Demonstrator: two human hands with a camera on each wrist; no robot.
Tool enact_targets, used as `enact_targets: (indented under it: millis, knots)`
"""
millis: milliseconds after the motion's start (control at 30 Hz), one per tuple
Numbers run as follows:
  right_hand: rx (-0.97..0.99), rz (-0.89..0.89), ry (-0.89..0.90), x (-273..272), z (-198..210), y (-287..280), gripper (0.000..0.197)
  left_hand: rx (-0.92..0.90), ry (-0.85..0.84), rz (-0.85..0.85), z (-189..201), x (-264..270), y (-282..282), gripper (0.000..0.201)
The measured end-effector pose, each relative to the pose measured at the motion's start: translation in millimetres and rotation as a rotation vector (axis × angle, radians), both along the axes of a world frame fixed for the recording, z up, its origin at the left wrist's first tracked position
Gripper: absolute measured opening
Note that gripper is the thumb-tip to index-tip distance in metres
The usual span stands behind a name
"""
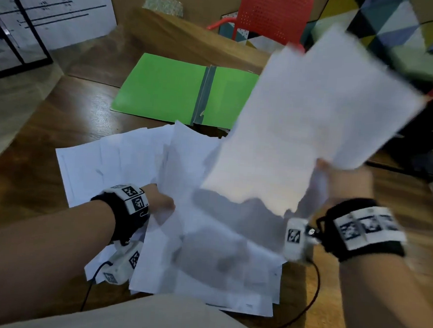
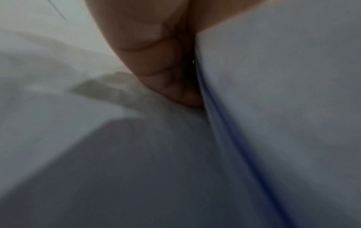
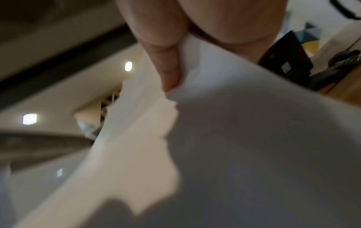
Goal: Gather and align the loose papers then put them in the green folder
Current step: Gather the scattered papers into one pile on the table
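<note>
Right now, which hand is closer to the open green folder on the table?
Right, narrowly. The right hand is raised, holding a sheet overlapping the green folder. The left hand grips papers in the pile, nearer the person.

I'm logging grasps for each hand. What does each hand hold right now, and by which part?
The right hand pinches raised white sheets at their near edge. The left hand grips sheets of the table pile at their left edge.

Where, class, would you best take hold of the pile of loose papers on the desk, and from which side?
Judging by its spread, grip the pile of loose papers along its near edge, from the person's side. The left hand already holds sheets there; the far edge abuts the green folder.
</note>
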State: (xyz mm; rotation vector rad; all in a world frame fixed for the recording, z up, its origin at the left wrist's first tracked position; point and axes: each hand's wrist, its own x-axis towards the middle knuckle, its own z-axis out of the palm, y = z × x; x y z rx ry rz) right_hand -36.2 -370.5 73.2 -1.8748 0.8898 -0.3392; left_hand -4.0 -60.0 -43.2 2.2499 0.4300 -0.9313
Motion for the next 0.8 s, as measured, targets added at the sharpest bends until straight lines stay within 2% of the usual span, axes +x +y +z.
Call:
enact_targets:
  millis: [100,200,233,267,333,400,500,600,667,733,800]
  knots:
    - [0.112,0.169,0.227,-3.4,-65.1,20.7,0.046,-0.051,0.016,0.087,2.1,-1.2,-0.7,0.077]
    - [0.126,0.259,0.407,-16.0,-97.0,48.4,0.071,-0.083,-0.001,0.076,-0.3,-2.5,1.2,0.094]
    - [0.129,0.292,0.419,-18.3,-105.1,56.5,0.074,-0.093,-0.016,0.048,-3.3,-2.2,2.5,0.097]
    - [0.113,0.346,0.431,-20.6,-108.0,64.5,0.070,-0.111,-0.028,0.024,-5.1,-2.1,3.0,0.091]
    - [0.077,0.433,0.443,-21.5,-111.7,66.8,0.052,-0.133,-0.041,0.009,-6.2,-2.9,3.2,0.065]
    - [0.040,0.349,0.455,-19.3,-110.0,49.0,0.048,-0.122,-0.030,-0.013,-5.3,-3.0,2.5,0.054]
    - [-0.019,0.032,0.596,-21.1,-102.8,14.8,0.058,-0.070,-0.035,-0.033,-5.5,-1.4,2.7,0.054]
    - [0.082,0.069,0.682,-24.6,-100.8,6.2,0.040,-0.007,-0.005,-0.020,-5.8,1.3,4.3,0.056]
    - [0.089,0.118,0.735,-23.8,-99.9,8.6,0.037,0.002,-0.003,-0.014,-5.6,2.8,6.6,0.059]
    - [0.097,0.148,0.715,-22.3,-100.6,4.8,0.038,0.001,-0.013,0.006,-6.0,5.1,10.5,0.064]
    - [0.106,0.087,0.612,-24.7,-98.8,-7.0,0.049,0.005,-0.036,0.044,-5.7,8.1,14.4,0.062]
